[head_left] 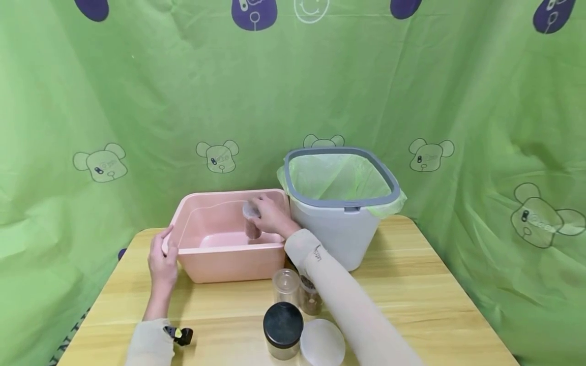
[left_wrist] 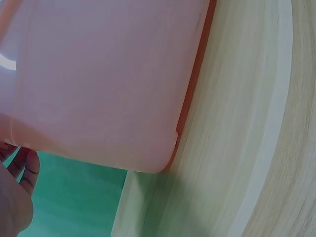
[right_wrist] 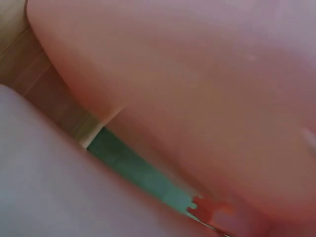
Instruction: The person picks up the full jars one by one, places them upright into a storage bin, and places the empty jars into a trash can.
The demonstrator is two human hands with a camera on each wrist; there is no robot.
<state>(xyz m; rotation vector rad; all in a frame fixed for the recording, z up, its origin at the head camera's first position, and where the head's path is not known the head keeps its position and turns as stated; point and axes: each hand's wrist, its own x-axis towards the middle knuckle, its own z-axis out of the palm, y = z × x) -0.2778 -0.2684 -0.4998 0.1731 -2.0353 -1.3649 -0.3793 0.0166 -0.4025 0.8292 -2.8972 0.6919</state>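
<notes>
Work surface: the table (head_left: 421,295) has a light, striped wood-grain top, with a smooth green printed backdrop (head_left: 293,91) behind it.

Bin (head_left: 327,231): smooth, pale, apparently plastic, tapering toward its base. A grey rounded-square ring holds a thin, crinkled green liner (head_left: 339,175). It stands close against the basin's right end, so clearance for the forearm there is probably tight.

Pink basin (head_left: 233,267): glossy, apparently moulded plastic, rectangular with rounded corners. The left hand (head_left: 163,258) is clamped on its left rim, fingers and thumb about the edge. Maintain this bracing — a light basin would likely slide if bumped.

Held jar (head_left: 253,231): a slim cylinder inside the basin, near the right end. The right hand (head_left: 273,217) grips its pale top. Keep it upright and level with the floor; whether its base touches cannot be told.

Remaining containers, grouped on the table before the basin: a black-lidded jar (head_left: 283,328), a round white lid (head_left: 322,343), a clear jar (head_left: 286,287) and a dark-filled jar (head_left: 311,302). Keep the right sleeve (head_left: 348,300) raised — it passes just beside them.
</notes>
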